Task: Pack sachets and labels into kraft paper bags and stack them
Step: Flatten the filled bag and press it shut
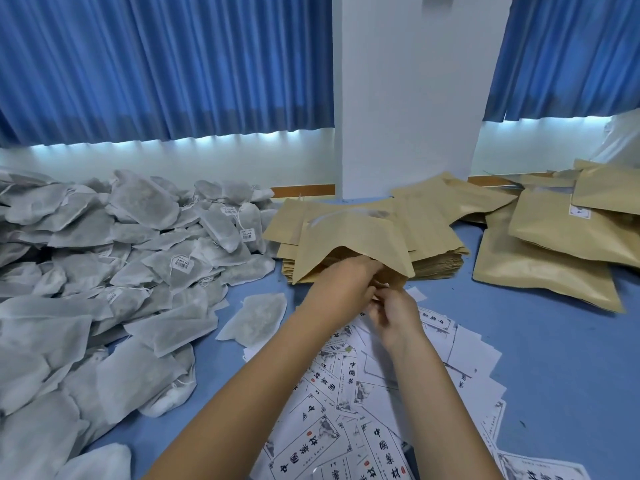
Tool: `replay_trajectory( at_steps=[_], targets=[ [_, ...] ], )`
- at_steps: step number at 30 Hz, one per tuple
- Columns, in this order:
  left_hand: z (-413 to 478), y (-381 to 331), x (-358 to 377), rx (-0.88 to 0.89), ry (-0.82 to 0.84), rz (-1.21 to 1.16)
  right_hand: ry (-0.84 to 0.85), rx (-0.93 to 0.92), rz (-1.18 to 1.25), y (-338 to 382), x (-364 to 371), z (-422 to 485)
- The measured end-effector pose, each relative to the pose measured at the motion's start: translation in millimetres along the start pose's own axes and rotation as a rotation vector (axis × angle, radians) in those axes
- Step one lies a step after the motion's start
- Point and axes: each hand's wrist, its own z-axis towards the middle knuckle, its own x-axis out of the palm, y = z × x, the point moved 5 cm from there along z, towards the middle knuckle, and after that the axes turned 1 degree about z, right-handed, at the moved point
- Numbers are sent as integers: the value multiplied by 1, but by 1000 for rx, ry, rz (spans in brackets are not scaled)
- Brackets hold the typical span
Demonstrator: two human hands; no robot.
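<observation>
A kraft paper bag [349, 237] lies tilted on the pile of flat empty bags [433, 261], its open mouth toward me. My left hand [341, 282] reaches into that mouth, fingers curled round its lower edge. My right hand [393, 315] pinches the bag's edge just beside it. One loose sachet [256, 318] lies on the blue surface left of my hands. A big heap of grey sachets [104, 265] fills the left side. Printed white labels [349, 410] are scattered under my forearms.
Filled kraft bags [554, 244] are stacked at the right, one showing a white label. A white pillar [405, 98] and blue curtains [156, 64] stand behind the piles. Blue surface [554, 358] shows at the right front.
</observation>
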Motion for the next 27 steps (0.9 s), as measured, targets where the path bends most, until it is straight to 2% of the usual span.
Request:
replay_trajectory(
  at_steps=[3,7,9,13,16,21,25,26,27],
  targets=[
    [-1,4,-4,-38,-84,232,12,-6,29,0,3,-2],
    [1,4,12,31,92,476,11,-4,-12,-1,5,-6],
    [3,8,19,-57,163,434,-19,4,-50,-2,4,-8],
    [19,18,24,-372,264,218,-23,6,-71,-2,3,-9],
    [33,23,32,-448,348,215,-2,-19,-166,-2,5,-10],
    [41,40,31,-455,262,467,95,-46,-278,-7,14,-14],
    [27,18,24,-440,168,300,16,-28,-247,-6,6,-6],
    [19,5,18,-395,115,318,-12,-28,-263,-5,3,-3],
    [11,-7,9,-326,-8,362,-29,-33,-303,-4,1,-1]
  ],
)
